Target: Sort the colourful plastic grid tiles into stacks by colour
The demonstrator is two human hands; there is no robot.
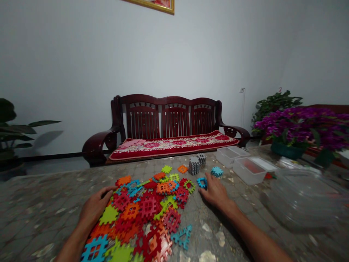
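Lying between fingers of the right hand (216,192), a blue piece (200,181) is held; it is judged light, stiff, best pinched by opposite toothed edges. Beside the left hand (94,204), fingers loosely parted, coloured pieces (148,206) are heaped.

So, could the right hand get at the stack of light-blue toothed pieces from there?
Probably yes: the stack of light-blue toothed pieces sits just beyond the right hand, with nothing visible between them, though the blue ring-shaped piece it seems to hold might need letting go first.
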